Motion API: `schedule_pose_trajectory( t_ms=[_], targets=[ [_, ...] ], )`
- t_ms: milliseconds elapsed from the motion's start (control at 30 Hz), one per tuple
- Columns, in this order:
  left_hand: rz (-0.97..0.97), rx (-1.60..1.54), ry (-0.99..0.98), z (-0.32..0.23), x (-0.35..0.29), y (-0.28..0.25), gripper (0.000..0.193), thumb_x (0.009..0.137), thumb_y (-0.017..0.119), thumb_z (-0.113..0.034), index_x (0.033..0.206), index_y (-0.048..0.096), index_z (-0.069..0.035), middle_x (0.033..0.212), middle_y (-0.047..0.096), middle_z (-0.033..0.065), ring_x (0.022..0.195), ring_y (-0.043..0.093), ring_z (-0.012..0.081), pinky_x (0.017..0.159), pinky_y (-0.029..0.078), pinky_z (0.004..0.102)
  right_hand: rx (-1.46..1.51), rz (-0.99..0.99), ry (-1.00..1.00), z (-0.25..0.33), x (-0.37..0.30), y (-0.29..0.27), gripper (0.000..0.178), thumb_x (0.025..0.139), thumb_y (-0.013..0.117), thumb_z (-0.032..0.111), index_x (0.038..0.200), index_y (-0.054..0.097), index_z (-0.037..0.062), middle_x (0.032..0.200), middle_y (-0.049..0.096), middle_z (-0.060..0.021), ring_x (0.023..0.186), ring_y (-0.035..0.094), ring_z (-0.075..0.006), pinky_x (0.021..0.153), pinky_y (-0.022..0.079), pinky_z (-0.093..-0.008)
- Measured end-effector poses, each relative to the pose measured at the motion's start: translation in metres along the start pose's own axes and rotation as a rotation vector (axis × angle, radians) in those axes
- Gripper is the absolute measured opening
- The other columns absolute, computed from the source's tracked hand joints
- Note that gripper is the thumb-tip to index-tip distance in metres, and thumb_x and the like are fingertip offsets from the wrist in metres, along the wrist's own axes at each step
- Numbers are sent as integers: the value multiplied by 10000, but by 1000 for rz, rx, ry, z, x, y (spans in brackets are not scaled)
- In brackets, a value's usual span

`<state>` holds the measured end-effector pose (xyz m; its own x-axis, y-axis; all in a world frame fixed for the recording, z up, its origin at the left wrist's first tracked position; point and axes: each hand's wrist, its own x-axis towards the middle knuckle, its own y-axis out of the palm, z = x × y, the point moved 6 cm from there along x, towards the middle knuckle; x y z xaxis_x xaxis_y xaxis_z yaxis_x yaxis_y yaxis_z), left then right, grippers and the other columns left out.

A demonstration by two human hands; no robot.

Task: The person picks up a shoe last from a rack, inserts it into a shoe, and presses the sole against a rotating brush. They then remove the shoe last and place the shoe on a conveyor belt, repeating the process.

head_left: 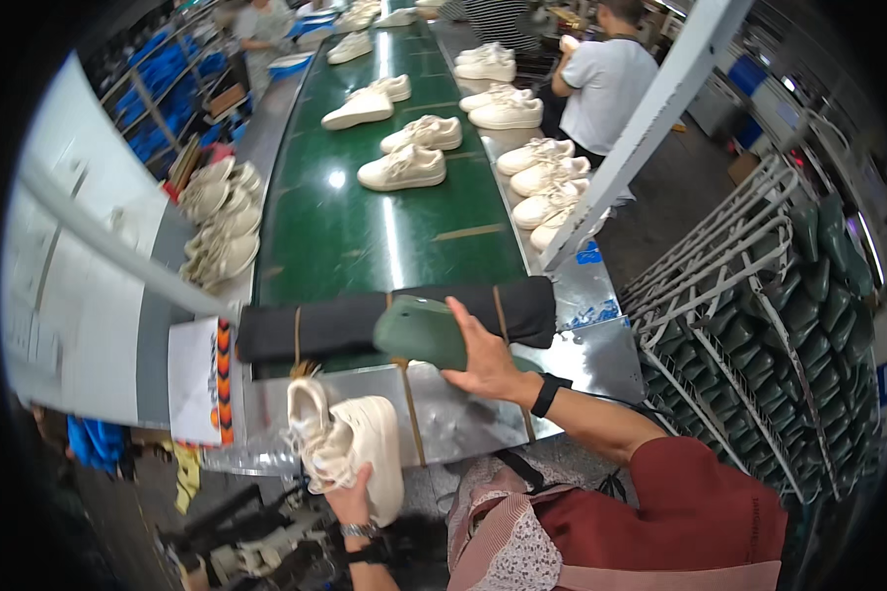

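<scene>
A pair of cream lace-up sneakers hangs in my left hand (351,494) at the near edge of the metal table. One sneaker (317,438) shows its opening and loose laces, and the other sneaker (379,448) is turned with its sole outward. My left fingers are closed around them, partly hidden. My right hand (491,360) grips a dark green shoe last (419,330) above a black padded roll (350,325), which lies across the end of the conveyor. The thumb and fingers are wrapped round one end of the last.
Several cream sneakers ride on the green conveyor belt (335,236), and more stand along both side ledges. A wire rack (749,315) full of green lasts stands at right. A white post (650,128) rises beside the belt. Beyond it sits a person in a white shirt (611,89).
</scene>
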<state>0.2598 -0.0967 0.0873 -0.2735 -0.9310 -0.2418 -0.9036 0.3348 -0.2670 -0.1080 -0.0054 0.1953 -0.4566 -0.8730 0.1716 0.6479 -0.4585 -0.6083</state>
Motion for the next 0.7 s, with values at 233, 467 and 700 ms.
schedule_pose_trajectory(
  t_ms=[233,467,700],
  targets=[
    [-154,784,127,-11,94,35,747,559,927,-404,1079,654,57,928,714,248,859,676,436,796,533,467,-183,5,46,-126,-56,-5,797,891,669,277,1505,266,-34,1341,490,-256,1250,477,-440,1057,386,-492],
    [151,589,237,-80,93,29,606,575,924,-302,1035,689,13,995,732,176,908,696,350,834,533,432,-262,102,-56,-86,-92,26,534,768,784,400,1197,651,111,1469,379,-242,1400,312,-468,1155,226,-631],
    [529,620,899,-230,199,203,791,690,853,-383,1300,545,16,968,701,222,842,684,388,743,549,459,-306,-25,25,-74,-59,56,433,701,798,399,997,736,88,1368,498,-220,1297,439,-421,1077,344,-567]
  ],
)
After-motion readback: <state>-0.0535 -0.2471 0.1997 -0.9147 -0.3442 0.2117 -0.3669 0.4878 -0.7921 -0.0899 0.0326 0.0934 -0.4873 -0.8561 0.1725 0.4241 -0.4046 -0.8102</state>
